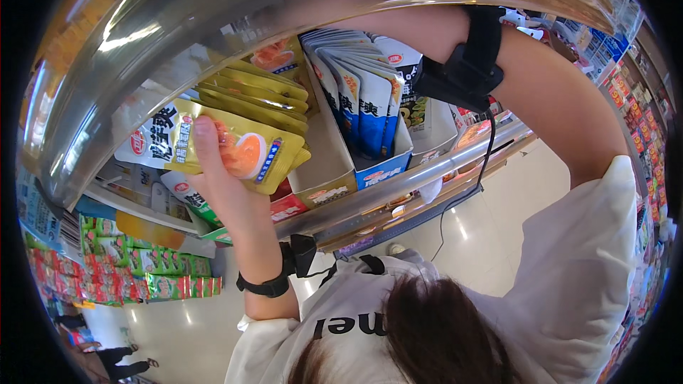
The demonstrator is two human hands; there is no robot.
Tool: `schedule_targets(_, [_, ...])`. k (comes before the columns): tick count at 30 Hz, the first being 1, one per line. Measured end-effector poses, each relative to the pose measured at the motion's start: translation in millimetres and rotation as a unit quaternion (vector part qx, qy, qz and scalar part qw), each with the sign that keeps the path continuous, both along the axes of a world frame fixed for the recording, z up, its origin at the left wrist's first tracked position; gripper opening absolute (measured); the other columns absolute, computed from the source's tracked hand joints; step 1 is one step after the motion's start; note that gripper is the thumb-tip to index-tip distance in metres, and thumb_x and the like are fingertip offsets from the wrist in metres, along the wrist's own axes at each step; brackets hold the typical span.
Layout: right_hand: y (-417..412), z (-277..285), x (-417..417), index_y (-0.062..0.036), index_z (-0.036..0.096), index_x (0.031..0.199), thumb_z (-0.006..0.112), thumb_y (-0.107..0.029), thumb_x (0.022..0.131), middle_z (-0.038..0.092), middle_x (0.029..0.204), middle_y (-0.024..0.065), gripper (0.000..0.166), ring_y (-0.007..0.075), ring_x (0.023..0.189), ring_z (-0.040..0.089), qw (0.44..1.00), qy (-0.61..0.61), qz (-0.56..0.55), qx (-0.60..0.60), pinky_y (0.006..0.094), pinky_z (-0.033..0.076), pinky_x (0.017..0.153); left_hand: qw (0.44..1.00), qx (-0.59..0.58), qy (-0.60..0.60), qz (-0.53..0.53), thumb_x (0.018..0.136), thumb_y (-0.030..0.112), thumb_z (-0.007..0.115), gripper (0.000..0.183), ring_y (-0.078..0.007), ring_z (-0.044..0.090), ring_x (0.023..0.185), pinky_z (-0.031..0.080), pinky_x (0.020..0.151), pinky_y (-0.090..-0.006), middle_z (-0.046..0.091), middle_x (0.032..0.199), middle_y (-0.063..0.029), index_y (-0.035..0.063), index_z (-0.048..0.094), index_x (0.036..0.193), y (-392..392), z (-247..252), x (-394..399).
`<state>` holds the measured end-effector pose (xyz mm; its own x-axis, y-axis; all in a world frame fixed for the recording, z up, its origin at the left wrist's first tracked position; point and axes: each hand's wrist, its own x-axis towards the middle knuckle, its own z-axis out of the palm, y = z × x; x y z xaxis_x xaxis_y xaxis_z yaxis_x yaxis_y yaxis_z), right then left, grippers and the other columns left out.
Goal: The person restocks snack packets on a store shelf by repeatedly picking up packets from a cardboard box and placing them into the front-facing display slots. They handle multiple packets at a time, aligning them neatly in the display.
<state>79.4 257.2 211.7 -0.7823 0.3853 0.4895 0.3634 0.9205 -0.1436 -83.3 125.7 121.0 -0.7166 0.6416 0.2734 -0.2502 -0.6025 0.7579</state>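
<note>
My left hand [227, 186] grips a gold snack packet [251, 154], thumb across its printed front. Several more gold packets [256, 93] fan out right behind it; how many of them the hand holds I cannot tell. To their right is an open display carton [323, 157], whose bare inside shows at the front, with another gold packet [275, 56] upright towards its back. My right arm [544, 90] reaches over the cartons and passes behind the curved clear shelf edge [213, 21]; that hand is out of sight.
Blue-and-white packets [368, 106] stand in a neighbouring carton [381, 173]. A shiny rail [427, 165] runs along the shelf front. From the black right wrist strap [483, 42] hangs a cable [488, 149]. Hanging snack packs [165, 285] are at lower left, near another person's legs [120, 362].
</note>
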Motion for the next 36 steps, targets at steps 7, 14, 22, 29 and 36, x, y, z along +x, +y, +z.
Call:
schedule_targets(7, [6.3,-11.4,-35.6,-0.0064,0.061,0.089,0.062,-0.017,0.071,0.062,0.08,0.0156,0.021,0.0289,0.082,0.061,0.991,0.032,0.014,0.128,0.0418,0.048,0.069,1.0,0.013,0.019,-0.021,0.084,0.025,0.058,0.032,-0.0158,0.059,0.083,0.051,0.07,-0.0302,0.057,0.094,-0.0048,0.0042,0.05,0.106,-2.3,0.5,0.4])
schedule_targets(14, [12.8,-25.9,-51.2,-0.0085,0.064,0.086,0.06,-0.013,0.068,0.063,0.083,0.0154,0.02,0.03,0.085,0.061,0.986,-0.056,-0.062,0.141,0.041,0.049,0.068,0.989,0.025,0.032,-0.14,0.076,0.005,0.066,0.034,-0.0095,0.057,0.077,0.049,0.069,-0.0225,0.057,0.092,-0.005,0.0025,0.048,0.104,-27.5,-0.2,8.6])
schedule_targets(22, [-1.1,-24.2,-67.4,-0.0048,0.063,0.085,0.056,-0.011,0.07,0.062,0.089,0.0155,0.018,0.0314,0.089,0.06,0.961,-0.178,-0.137,0.164,0.041,0.05,0.073,0.877,-0.201,0.072,-0.43,0.067,-0.002,0.071,0.047,-0.0138,0.059,0.081,0.052,0.069,-0.024,0.058,0.092,-0.0093,-0.0008,0.044,0.105,-78.7,-10.3,15.4])
schedule_targets(29, [1.0,-32.3,-76.8,-0.0046,0.063,0.087,0.057,-0.008,0.07,0.062,0.089,0.0152,0.019,0.0288,0.09,0.06,0.957,-0.173,-0.131,0.194,0.0407,0.05,0.073,0.83,-0.111,0.184,-0.515,0.064,0.001,0.075,0.063,-0.0168,0.057,0.093,0.053,0.071,-0.0301,0.055,0.103,-0.011,0.0014,0.035,0.112,-76.9,-85.3,17.4])
schedule_targets(36, [9.6,-31.1,-76.5,-0.0037,0.063,0.089,0.06,-0.014,0.07,0.062,0.091,0.0155,0.022,0.0291,0.087,0.061,0.939,-0.165,-0.194,0.232,0.0402,0.051,0.071,0.817,-0.13,0.174,-0.534,0.063,0.004,0.077,0.067,-0.0163,0.057,0.096,0.048,0.081,-0.0295,0.054,0.106,-0.011,0.0015,0.034,0.114,-78.1,-113.2,11.0])
